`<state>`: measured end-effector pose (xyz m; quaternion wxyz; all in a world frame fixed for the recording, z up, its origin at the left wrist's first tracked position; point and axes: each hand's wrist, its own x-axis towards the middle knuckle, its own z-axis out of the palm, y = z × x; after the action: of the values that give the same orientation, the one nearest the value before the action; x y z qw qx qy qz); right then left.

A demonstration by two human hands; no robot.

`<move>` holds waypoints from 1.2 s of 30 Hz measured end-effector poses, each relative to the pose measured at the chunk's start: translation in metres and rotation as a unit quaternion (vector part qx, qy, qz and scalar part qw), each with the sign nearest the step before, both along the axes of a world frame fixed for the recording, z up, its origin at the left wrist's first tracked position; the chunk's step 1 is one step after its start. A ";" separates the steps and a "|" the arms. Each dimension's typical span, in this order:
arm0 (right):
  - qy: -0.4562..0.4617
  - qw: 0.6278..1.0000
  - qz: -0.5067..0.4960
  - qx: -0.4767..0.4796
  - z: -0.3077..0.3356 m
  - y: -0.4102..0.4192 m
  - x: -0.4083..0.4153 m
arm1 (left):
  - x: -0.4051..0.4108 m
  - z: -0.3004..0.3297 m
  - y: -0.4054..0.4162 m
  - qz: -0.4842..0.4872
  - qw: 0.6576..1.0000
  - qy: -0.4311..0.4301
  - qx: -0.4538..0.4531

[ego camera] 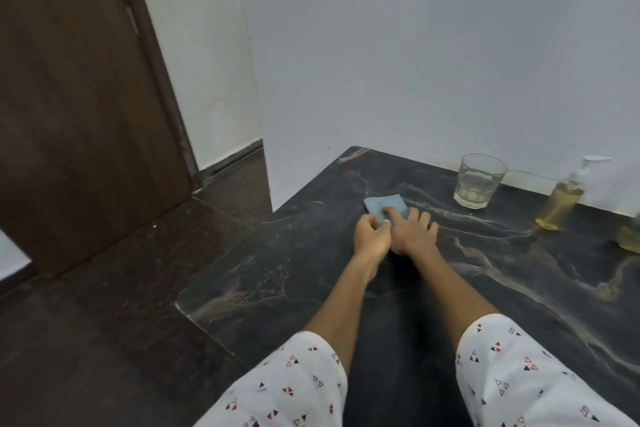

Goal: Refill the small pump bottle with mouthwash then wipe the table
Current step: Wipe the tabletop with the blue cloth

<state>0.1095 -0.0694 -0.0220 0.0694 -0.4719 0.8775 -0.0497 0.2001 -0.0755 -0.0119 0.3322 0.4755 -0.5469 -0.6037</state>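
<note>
Both hands on blue cloth (pixel 383 205), far-left part of dark marble table (pixel 519 288).

Left hand (pixel 372 236): fingers curled, pinching cloth's near edge. Right hand (pixel 414 230): fingers spread, flat, fingertips on cloth at its 5 o'clock side. Glass (pixel 479 180) of pale liquid at 2 o'clock from cloth, by wall. Pump bottle (pixel 562 199), amber liquid, at 3 o'clock of glass, apart. Another container (pixel 630 236) cut off at right edge.
</note>
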 end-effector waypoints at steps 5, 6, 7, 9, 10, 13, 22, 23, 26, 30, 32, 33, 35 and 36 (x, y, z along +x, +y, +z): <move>0.000 0.997 0.072 -0.019 -0.011 0.006 0.033 | 0.024 0.010 0.008 0.025 0.998 0.006 0.053; 0.010 0.995 0.094 -0.019 -0.013 0.009 0.044 | 0.034 0.010 0.012 0.041 0.998 -0.004 0.044; 0.024 0.992 0.118 -0.021 -0.015 0.011 0.056 | 0.045 0.011 0.017 0.056 0.998 -0.012 0.030; 0.049 0.984 0.168 -0.028 -0.018 0.013 0.081 | 0.071 0.008 0.028 0.082 0.996 -0.025 0.000; 0.055 0.980 0.190 -0.028 -0.018 0.014 0.095 | 0.086 0.007 0.034 0.096 0.995 -0.037 -0.015; 0.057 0.967 0.246 -0.029 -0.021 0.013 0.139 | 0.129 0.003 0.047 0.140 0.983 -0.097 -0.067; 0.027 0.914 0.398 -0.076 -0.030 0.050 0.237 | 0.230 -0.029 0.087 0.275 0.940 -0.165 -0.116; 0.024 0.913 0.398 -0.083 -0.029 0.053 0.239 | 0.232 -0.031 0.088 0.274 0.945 -0.145 -0.103; 0.015 0.910 0.398 -0.115 -0.025 0.060 0.234 | 0.229 -0.037 0.088 0.239 0.956 -0.135 -0.100; 0.024 0.909 0.393 -0.134 -0.024 0.059 0.216 | 0.224 -0.047 0.081 0.217 0.955 -0.136 -0.148; 0.018 0.920 0.364 -0.146 -0.023 0.046 0.198 | 0.219 -0.051 0.077 0.220 0.949 -0.155 -0.163; 0.008 0.927 0.341 -0.154 -0.021 0.038 0.188 | 0.217 -0.053 0.076 0.224 0.946 -0.165 -0.168; -0.005 0.946 0.285 -0.152 -0.016 0.020 0.171 | 0.213 -0.055 0.075 0.241 0.939 -0.175 -0.172; -0.014 0.958 0.251 -0.139 -0.012 0.011 0.167 | 0.212 -0.055 0.074 0.252 0.937 -0.173 -0.171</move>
<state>0.2762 -0.0581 -0.0344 0.0258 -0.6810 0.7142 -0.1594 0.4118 -0.0015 -0.0669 0.4501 0.6307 -0.5529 -0.3065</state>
